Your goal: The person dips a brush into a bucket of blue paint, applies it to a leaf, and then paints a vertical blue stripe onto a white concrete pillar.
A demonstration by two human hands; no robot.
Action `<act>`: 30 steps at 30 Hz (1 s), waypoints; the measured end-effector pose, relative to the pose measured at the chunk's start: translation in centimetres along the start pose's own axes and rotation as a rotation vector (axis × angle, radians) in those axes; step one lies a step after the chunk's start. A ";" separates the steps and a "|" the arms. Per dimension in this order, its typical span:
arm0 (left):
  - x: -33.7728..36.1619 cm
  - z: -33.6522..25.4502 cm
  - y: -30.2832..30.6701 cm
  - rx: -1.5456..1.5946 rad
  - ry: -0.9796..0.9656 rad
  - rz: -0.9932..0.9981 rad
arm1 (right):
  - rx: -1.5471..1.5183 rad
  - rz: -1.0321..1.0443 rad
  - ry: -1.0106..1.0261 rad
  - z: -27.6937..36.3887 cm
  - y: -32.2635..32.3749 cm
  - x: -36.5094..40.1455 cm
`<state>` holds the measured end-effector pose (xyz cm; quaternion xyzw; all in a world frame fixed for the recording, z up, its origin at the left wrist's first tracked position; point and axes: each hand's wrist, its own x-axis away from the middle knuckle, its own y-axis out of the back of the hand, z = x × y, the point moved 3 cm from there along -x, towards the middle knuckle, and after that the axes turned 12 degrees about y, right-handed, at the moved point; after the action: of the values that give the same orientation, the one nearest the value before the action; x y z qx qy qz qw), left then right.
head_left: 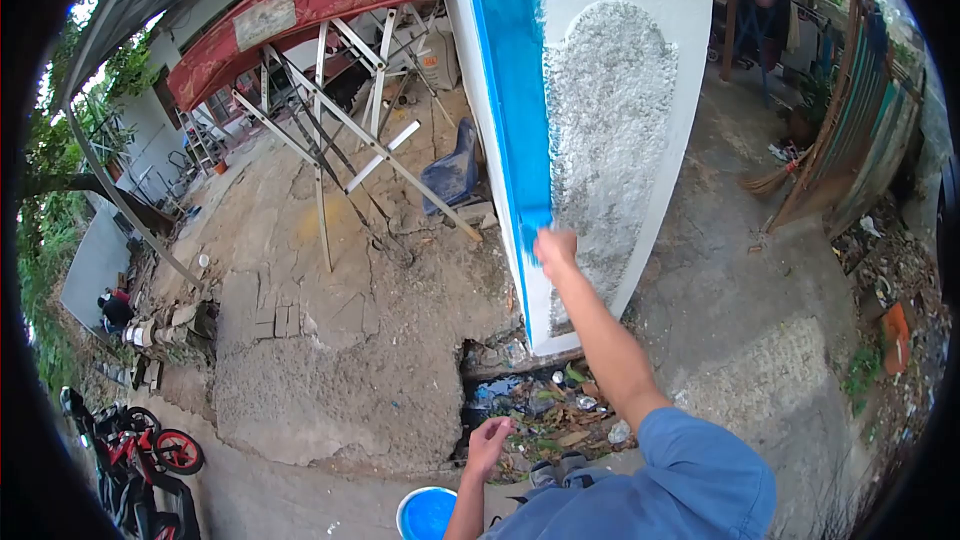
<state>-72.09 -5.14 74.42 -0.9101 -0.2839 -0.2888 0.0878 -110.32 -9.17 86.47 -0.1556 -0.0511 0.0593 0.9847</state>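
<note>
My right hand (556, 248) is closed around a paintbrush, its handle hidden in my fist. The blue-covered brush (535, 220) touches the flat border of a white pillar (685, 110). Above it runs a broad band of wet-looking blue paint (515, 70), beside a rough grey-and-white panel (612, 130). The border's lower end is white, apart from a blue edge. My left hand (488, 445) hangs low with loosely bent fingers, and nothing shows in it. Just left of that forearm stands a bucket (401, 518) of blue paint, partly cut off by the frame.
At the pillar's foot, a broken-edged ditch (500, 390) holds water, leaves and litter. A red-covered folding frame (320, 0) and a dark blue plastic chair (452, 170) stand left. A motorcycle (130, 460) is parked lower left. On the right are a broom (775, 178) and a leaning fence (840, 130).
</note>
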 end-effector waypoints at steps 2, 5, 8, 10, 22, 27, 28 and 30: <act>0.0 0.1 0.3 0.015 -0.024 0.008 | -0.065 0.063 0.076 6.2 -1.8 1.0; 0.2 -0.7 0.1 0.000 -0.033 -0.013 | -0.142 0.144 0.259 15.2 -3.4 3.7; 0.4 -1.5 -0.5 0.080 -0.052 -0.011 | -0.177 0.182 0.414 23.4 -5.2 4.1; 0.4 -1.8 -0.7 0.091 -0.070 -0.007 | -0.189 0.202 0.492 27.8 -6.0 4.6; 0.2 -0.5 -0.8 0.080 -0.036 -0.005 | -0.259 0.188 0.411 26.0 -5.1 1.8; 0.4 -0.3 -0.7 0.065 -0.062 -0.004 | -0.274 0.235 0.346 23.2 -3.1 2.7; 0.5 -0.4 -0.6 0.066 -0.066 -0.008 | -0.109 0.257 0.469 23.8 -2.4 2.6; 0.6 -0.7 -0.3 0.093 -0.059 -0.023 | 0.522 0.186 0.960 25.7 -0.5 1.4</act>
<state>-72.15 -4.86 75.38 -0.9098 -0.3100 -0.2495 0.1180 -111.96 -1.77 111.12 0.0803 0.4338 0.0794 0.8939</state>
